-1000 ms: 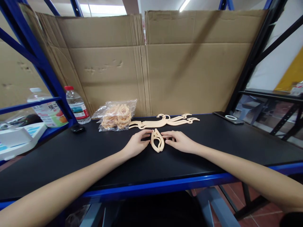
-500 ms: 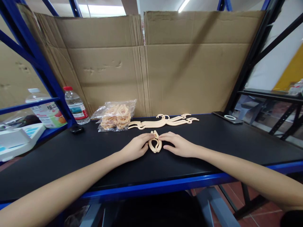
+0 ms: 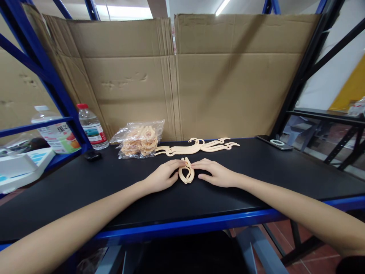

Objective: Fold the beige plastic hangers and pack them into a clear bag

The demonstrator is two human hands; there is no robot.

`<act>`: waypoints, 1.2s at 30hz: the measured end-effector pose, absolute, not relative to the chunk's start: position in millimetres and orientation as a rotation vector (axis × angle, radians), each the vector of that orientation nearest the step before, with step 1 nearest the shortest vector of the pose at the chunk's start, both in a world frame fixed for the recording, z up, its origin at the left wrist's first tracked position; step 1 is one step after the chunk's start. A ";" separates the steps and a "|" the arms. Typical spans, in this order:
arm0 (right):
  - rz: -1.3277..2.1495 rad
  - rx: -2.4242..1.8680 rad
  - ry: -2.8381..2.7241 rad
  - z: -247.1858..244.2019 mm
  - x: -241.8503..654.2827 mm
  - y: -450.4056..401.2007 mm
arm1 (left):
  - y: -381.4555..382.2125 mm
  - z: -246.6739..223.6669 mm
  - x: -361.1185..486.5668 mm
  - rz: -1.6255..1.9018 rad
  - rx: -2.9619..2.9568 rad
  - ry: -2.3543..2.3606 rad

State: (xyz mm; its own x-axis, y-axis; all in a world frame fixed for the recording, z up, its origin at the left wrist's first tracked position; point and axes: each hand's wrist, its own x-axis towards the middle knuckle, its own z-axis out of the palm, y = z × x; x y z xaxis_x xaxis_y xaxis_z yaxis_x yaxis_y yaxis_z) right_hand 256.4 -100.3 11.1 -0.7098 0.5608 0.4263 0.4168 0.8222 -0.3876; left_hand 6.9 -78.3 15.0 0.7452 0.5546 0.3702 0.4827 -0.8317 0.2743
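Fingers of the left hand [image 3: 160,177] and right hand [image 3: 219,174] touch the top of a folded cream hanger [image 3: 181,175]. The right thumb and fingers are spread; whether the left ones grip is hard to tell. The hanger lies between the bench's [image 3: 171,205] front and back edges (long hangers [image 3: 184,149] lie near the back).

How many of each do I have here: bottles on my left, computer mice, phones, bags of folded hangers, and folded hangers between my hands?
Bottles: 2, a red-capped water bottle and a white-capped bottle
Computer mouse: 1
Phone: 1
Bag of folded hangers: 1
Folded hanger: 1
Total: 6
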 end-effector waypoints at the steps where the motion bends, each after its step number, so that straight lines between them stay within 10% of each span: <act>1: 0.360 -0.720 -2.466 11.2 256.8 -99.9 | -78.4 15.2 6.8 0.671 2.780 0.829; 36: 0.334 -0.700 -2.497 9.7 258.5 -100.0 | -78.2 18.2 7.2 0.805 2.745 0.866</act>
